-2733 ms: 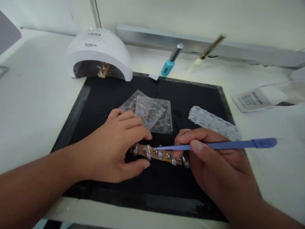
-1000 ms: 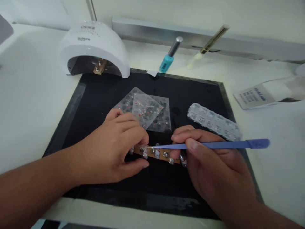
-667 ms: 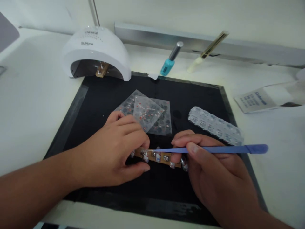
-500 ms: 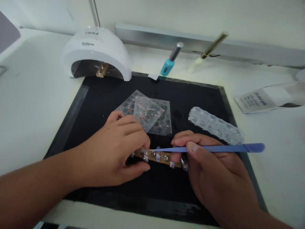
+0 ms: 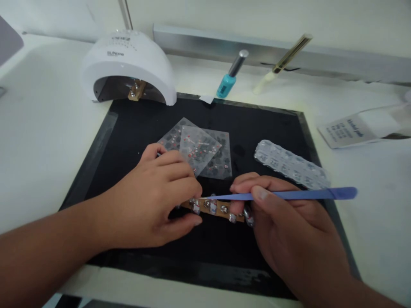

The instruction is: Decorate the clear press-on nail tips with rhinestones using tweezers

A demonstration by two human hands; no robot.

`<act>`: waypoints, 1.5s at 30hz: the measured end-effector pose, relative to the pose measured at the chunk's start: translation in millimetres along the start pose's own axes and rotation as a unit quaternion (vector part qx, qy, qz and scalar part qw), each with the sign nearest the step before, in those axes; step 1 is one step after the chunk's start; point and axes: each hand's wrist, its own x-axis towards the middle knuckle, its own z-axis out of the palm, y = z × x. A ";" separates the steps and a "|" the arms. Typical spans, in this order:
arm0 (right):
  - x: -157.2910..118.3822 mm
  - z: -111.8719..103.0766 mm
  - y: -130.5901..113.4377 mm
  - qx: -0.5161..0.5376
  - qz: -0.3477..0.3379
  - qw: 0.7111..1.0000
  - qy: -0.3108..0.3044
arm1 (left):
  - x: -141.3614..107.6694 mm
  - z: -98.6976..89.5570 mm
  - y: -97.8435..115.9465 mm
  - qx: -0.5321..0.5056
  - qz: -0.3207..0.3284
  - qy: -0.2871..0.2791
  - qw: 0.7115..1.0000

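My right hand [image 5: 289, 226] pinches a pair of blue tweezers [image 5: 298, 194], their thin tip pointing left. The tip meets the far edge of a wooden nail-tip stand [image 5: 221, 208] near my left fingers. Along this strip sit metal studs and several silvery press-on nails [image 5: 212, 207] with small coloured marks. My left hand [image 5: 160, 196] curls over the stand's left end, index finger behind and thumb in front, gripping it there. One finger of my right hand rests on the stand's right part. What lies under my left fingers is hidden.
Two clear sticker sheets [image 5: 208, 167] overlap on the black mat [image 5: 128, 128]. A clear plastic nail tray [image 5: 289, 164] lies right. Behind are a white nail lamp [image 5: 128, 64] with a wooden block [image 5: 136, 90] inside, a turquoise bottle [image 5: 226, 85], a gold-capped bottle [image 5: 279, 66] and an alcohol-pad packet [image 5: 353, 128].
The whole view has shifted slightly. The tweezers' handle has tilted up a little at the right; both hands stay in nearly the same place around the stand.
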 end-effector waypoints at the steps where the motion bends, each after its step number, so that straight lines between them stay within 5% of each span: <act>1: 0.1 -0.5 -0.1 0.002 0.001 1.000 -0.004 | 0.0 -0.2 -0.2 0.001 0.001 0.000 1.000; 9: 2.9 1.5 -2.8 -0.003 -0.028 1.000 0.003 | 1.0 -0.8 -2.0 -0.028 -0.014 -0.004 0.999; 45: 0.4 2.4 -0.1 0.029 0.035 0.999 0.018 | 1.0 1.7 -2.1 -0.029 -0.024 0.009 0.999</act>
